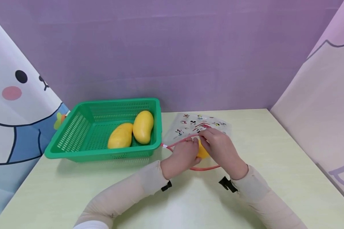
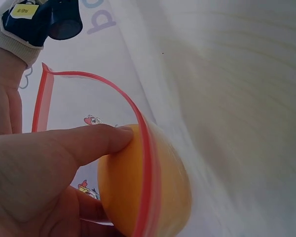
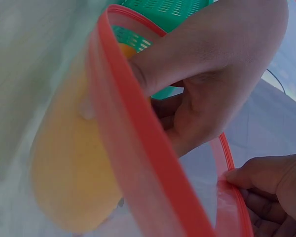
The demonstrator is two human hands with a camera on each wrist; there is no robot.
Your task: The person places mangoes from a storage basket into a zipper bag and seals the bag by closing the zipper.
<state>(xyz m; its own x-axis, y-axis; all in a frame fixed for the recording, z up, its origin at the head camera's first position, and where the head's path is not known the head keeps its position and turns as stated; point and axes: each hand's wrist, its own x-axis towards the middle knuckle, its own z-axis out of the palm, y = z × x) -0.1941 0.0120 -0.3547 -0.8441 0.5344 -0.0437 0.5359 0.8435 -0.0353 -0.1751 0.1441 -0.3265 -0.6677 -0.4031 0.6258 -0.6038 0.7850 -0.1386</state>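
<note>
My left hand (image 1: 181, 158) grips a yellow mango (image 2: 121, 180), thumb on one side and fingers on the other. Both the hand's front and the mango are inside the mouth of a clear zip bag (image 1: 180, 126) with a red zip edge (image 3: 138, 123) and small cartoon prints. On the bag's far rim, my right hand (image 1: 222, 152) pinches the red edge between thumb and fingers, as the right wrist view shows. The bag's mouth stands wide apart. In the head view the hands partly hide the held mango.
Left of the bag stands a green plastic basket (image 1: 103, 154) holding two mangoes, one lying lower (image 1: 120, 136) and one leaning by the right wall (image 1: 143, 127). The pale table (image 1: 275, 178) ends at a purple cloth backdrop (image 1: 189, 57), with printed cloths on both sides.
</note>
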